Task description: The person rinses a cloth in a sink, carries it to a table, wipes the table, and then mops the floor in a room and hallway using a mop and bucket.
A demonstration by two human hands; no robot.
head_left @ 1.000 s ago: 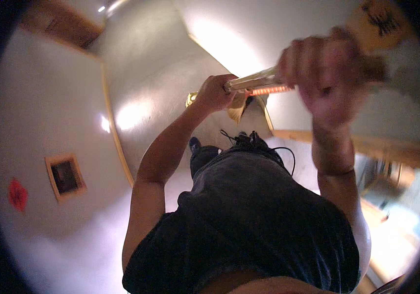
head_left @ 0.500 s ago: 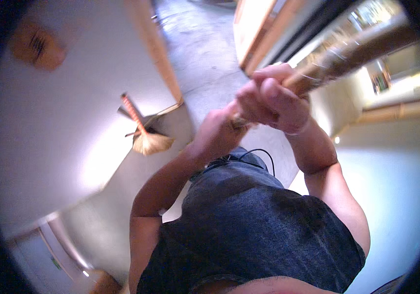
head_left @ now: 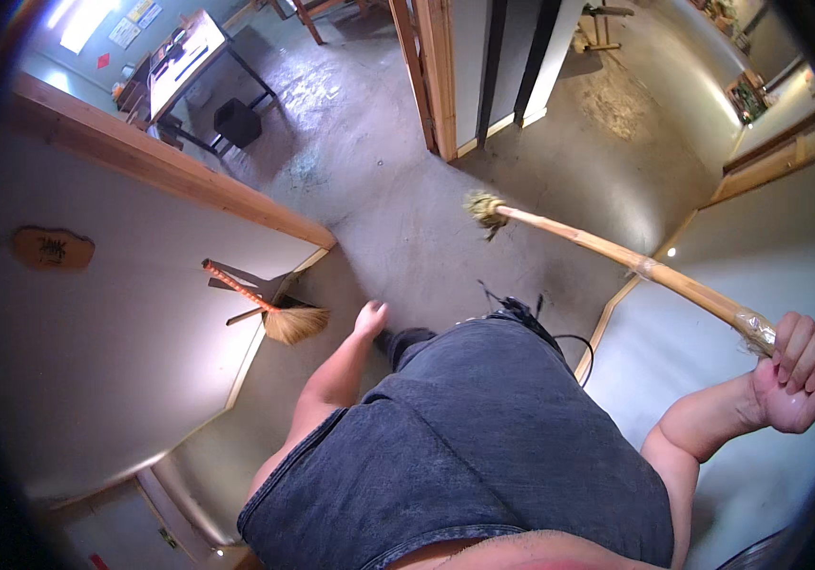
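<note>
On the far right, my right hand (head_left: 800,372) is closed around a long bamboo-like pole (head_left: 607,249) with shiny wrapping at intervals. The pole slants up and leftward from my fist, and at its far end sits a frayed, straw-coloured tuft (head_left: 487,211), over the grey floor. The end behind my fist passes into the dark rim of the view. My left hand (head_left: 371,317) hangs low beside my left leg, away from the pole. Its fingers look loosely curled, with nothing seen in them.
A fan-shaped broom (head_left: 295,323) with an orange-wrapped handle leans at the left wall beside a dark dustpan. A wooden door frame (head_left: 441,85) and pale walls border the passage. A desk (head_left: 184,62) and a black bin (head_left: 237,123) stand at the far left.
My left hand has let go of the pole and dropped to my side. My right hand has carried the pole to the far right; its tufted end has come into view.
</note>
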